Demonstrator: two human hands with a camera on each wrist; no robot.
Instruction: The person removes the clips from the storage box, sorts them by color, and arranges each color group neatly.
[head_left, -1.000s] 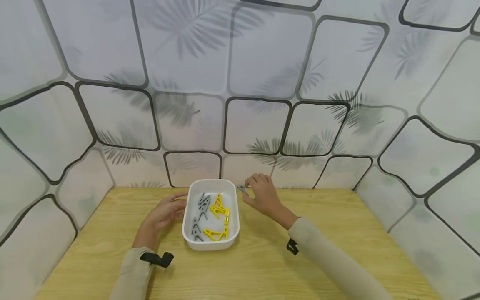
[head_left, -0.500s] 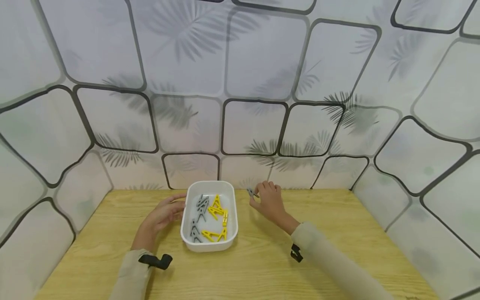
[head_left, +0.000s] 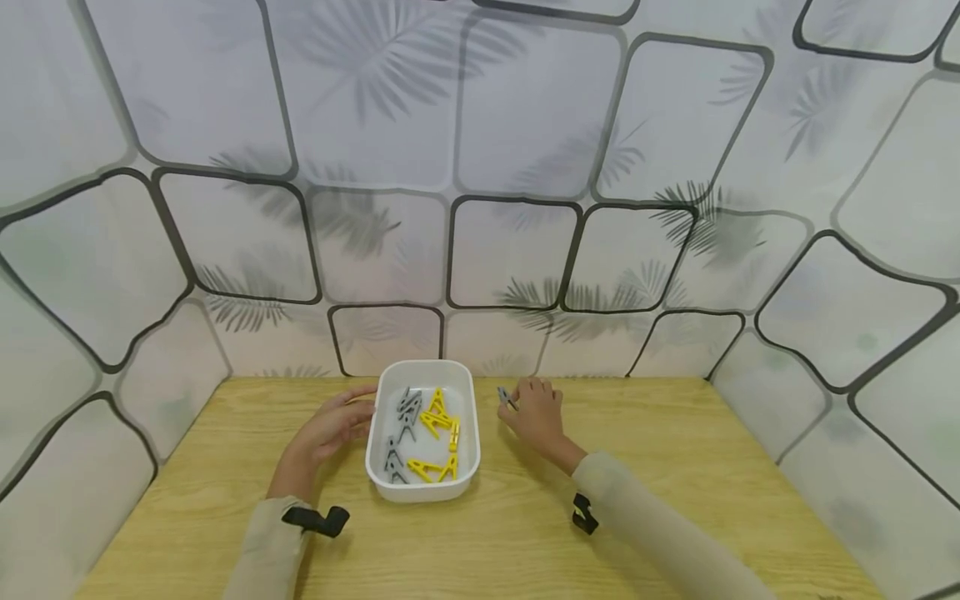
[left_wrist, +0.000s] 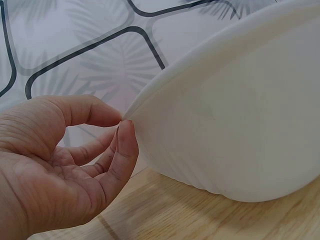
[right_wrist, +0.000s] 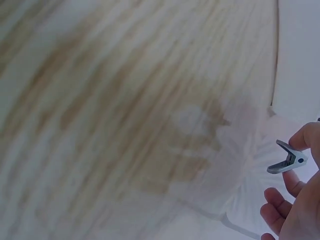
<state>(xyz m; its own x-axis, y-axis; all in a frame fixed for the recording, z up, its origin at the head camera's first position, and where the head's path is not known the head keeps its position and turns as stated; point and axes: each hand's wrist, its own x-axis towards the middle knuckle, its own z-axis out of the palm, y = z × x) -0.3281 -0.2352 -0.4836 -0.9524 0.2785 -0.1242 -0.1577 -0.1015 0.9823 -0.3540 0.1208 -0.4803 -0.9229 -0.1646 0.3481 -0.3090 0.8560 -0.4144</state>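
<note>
In the head view a white plastic box (head_left: 423, 492) holds several grey clothespins (head_left: 408, 407) on its left side and several yellow clothespins (head_left: 435, 422) on its right. My left hand (head_left: 330, 429) rests its fingertips against the box's left wall; the left wrist view shows thumb and fingers (left_wrist: 127, 140) touching the outer wall near its edge. To the right of the box, low over the table, my right hand (head_left: 536, 414) pinches a grey clothespin (head_left: 507, 398). The right wrist view shows this clothespin (right_wrist: 288, 159) between thumb and finger.
The light wooden table (head_left: 465, 550) runs back to a patterned cloth wall (head_left: 517, 250) close behind the box. Similar cloth walls stand at the left and right. Black straps (head_left: 315, 521) circle both wrists.
My right hand, with the grey clothespin in it, has moved right, away from the box's rim, and down toward the table. The left hand stays at the box.
</note>
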